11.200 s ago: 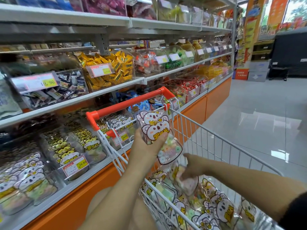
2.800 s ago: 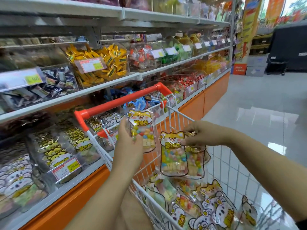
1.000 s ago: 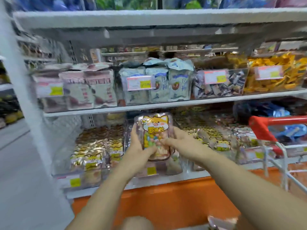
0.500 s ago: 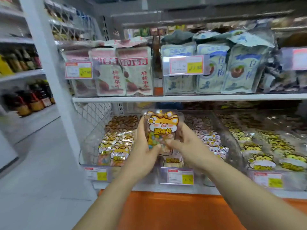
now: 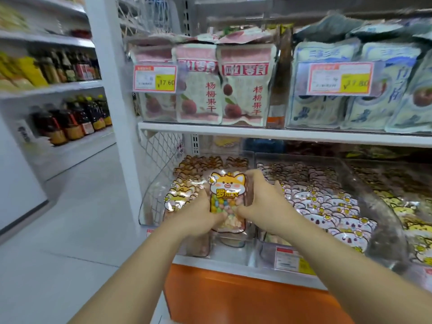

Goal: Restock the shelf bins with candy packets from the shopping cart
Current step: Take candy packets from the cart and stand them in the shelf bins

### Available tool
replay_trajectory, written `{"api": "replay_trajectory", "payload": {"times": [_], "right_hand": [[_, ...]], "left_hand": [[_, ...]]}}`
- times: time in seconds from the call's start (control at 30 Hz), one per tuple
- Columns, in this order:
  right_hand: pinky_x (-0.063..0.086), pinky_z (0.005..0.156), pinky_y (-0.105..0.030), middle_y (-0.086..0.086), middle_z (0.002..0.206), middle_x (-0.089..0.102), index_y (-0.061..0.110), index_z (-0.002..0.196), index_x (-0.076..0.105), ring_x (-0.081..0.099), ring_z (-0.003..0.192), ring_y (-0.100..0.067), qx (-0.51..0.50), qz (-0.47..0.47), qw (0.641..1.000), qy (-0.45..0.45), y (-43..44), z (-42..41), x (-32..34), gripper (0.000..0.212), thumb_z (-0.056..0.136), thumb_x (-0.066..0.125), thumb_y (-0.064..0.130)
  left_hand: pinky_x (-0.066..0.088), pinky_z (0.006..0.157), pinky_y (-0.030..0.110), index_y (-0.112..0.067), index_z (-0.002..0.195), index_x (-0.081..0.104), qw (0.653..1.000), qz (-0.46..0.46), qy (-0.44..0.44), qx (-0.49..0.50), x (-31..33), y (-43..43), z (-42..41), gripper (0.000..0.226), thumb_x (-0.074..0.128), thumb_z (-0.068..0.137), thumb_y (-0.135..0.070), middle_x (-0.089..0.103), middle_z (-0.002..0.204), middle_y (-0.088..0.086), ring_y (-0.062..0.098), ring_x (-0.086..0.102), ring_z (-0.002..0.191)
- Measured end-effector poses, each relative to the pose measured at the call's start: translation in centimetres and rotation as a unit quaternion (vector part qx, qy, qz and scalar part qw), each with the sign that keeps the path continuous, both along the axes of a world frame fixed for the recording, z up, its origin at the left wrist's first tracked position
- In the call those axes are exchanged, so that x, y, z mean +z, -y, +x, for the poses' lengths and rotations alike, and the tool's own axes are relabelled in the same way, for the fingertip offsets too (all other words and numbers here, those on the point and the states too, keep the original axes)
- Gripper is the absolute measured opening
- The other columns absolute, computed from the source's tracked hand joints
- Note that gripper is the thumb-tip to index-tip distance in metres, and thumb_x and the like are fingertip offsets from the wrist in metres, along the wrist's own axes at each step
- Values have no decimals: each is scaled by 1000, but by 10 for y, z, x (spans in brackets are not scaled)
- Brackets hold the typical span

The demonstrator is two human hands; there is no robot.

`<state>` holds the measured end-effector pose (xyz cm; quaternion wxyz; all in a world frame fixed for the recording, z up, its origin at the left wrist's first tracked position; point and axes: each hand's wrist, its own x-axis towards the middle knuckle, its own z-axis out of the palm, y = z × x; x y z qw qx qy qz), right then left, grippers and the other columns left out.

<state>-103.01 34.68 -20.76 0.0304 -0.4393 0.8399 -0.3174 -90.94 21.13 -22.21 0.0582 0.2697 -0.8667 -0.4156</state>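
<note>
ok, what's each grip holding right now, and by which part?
Both hold the clear candy packet with the orange cartoon cat, upright over the clear plastic bin. The left-hand grip holds its lower left edge, the right-hand grip its right edge.

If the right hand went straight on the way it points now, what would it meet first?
Probably the standing candy packets at the back of the left clear bin; the right hand, gripping the fox candy packet, points into it. Depth is unclear.

Shop aisle holds pale grey floor (image 5: 77, 218), white shelving post (image 5: 109, 94) with wire mesh panel (image 5: 161, 153), orange base panel (image 5: 233, 298) — at left, side shelves (image 5: 53, 88) of dark bottles (image 5: 70, 122).
</note>
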Motion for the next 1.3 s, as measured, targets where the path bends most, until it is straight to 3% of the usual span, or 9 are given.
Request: {"api": "replay_trajectory", "payload": {"times": [0.1,0.33,0.57,0.73,0.8,0.9,1.0,1.13,1.3], "right_hand": [[-4,120,-56,9,95,66,25,129,30,61,107,-20,-6,47,997,-59,5,-2,2,60,83,67,31],[-13,113,-69,-5,125,51,15,125,41,31,136,-23,-8,249,943,-220,11,-1,-5,63,78,67,49],[-19,107,-73,-4,132,54,19,138,37,33,136,-30,24,329,896,-298,21,10,-3,80,75,72,54],[-21,106,-70,-1,93,59,17,127,53,47,126,-32,34,432,838,-333,41,12,0,48,86,67,38],[-20,110,-66,3,75,53,16,121,57,58,112,-28,56,439,830,-339,46,12,1,37,90,61,36],[7,120,-59,3,78,54,17,110,54,60,96,-26,85,431,844,-309,52,9,-2,35,88,65,42],[15,117,-57,4,80,55,17,95,53,53,85,-24,81,446,841,-297,58,7,-4,28,88,67,40],[11,119,-57,3,85,58,17,122,57,60,95,-23,66,429,830,-352,58,11,-10,32,91,59,24],[3,122,-54,2,78,64,6,150,29,66,88,-24,64,334,834,-435,47,13,-19,62,93,52,13]], "left_hand": [[48,95,28,-30,109,42,997,-59,40,-8,5,3,-3,36,72,89,-33,63,114,-6,15,60,107],[44,79,23,-21,122,62,975,-167,131,-59,-12,3,-11,45,78,83,-37,68,117,0,19,62,103],[48,76,27,-17,100,71,951,-160,239,-115,-6,30,-17,30,74,84,-42,68,98,0,17,59,88],[48,64,24,-16,86,69,942,-143,274,-130,-14,30,-28,24,76,82,-39,65,73,-5,13,56,66],[45,62,24,-10,94,75,944,-127,275,-130,-16,33,-27,29,73,84,-37,67,76,-1,14,55,67],[43,71,28,-10,97,75,953,-110,254,-124,-15,37,-23,34,72,85,-42,70,90,3,16,55,79],[41,71,28,-16,87,70,959,-95,241,-113,-17,36,-25,28,73,85,-44,63,77,-4,15,54,77],[41,69,27,-12,91,64,971,-72,211,-82,-26,32,-30,31,79,82,-37,61,83,3,19,54,77],[56,82,35,-4,97,62,984,-33,168,-39,-36,34,-34,38,82,79,-31,70,94,10,25,68,88]]}}
